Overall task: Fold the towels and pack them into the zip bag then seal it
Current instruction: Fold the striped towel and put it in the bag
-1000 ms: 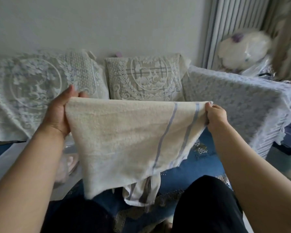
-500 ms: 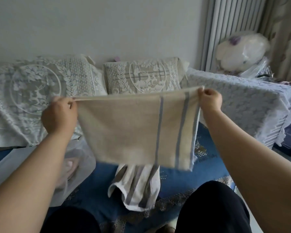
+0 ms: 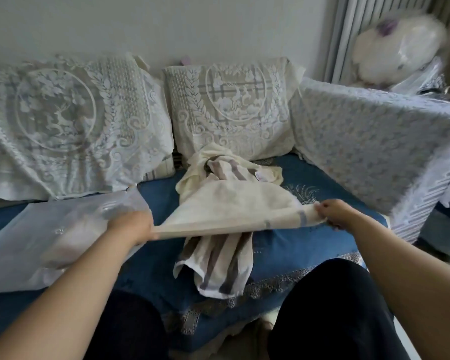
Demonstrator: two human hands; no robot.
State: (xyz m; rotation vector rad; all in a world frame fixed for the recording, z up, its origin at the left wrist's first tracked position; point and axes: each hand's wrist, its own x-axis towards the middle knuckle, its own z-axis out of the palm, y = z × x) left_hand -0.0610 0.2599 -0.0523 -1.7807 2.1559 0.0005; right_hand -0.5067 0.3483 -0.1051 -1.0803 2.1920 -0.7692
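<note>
a: where is the cream terry towel with two grey stripes (image 3: 229, 206) right now?

b: stretched flat and low between both hands, over the blue embroidered sofa seat (image 3: 296, 245); the left hand (image 3: 133, 226) holds its left edge, fingers curled round the cloth, so that grip is clamped on the towel; the right hand (image 3: 333, 213) pinches the striped end, fingertips bunched on the fabric.

a: and the other towels?

b: a loose heap of cream and brown-striped towels (image 3: 226, 167) lies on the seat, starting in front of the middle cushion and running under the held towel; its near end, a brown-and-white striped piece (image 3: 218, 266), hangs out toward the seat's front edge, between the person's dark-clad knees.

a: the bag?

b: the clear plastic zip bag (image 3: 50, 229) lies flat on the seat to the left, just beside the left hand and partly under the forearm; something pale and pinkish shows through it, too blurred to tell what; whether its mouth is sealed i cannot tell.

a: what else is there?

b: two white lace-covered cushions with deer medallions (image 3: 231, 105) lean against the wall; a lace-covered sofa arm (image 3: 374, 141) stands at the right; behind it a blurred white bundle in plastic (image 3: 398, 50) sits near the grey pleated curtain (image 3: 348, 27).
</note>
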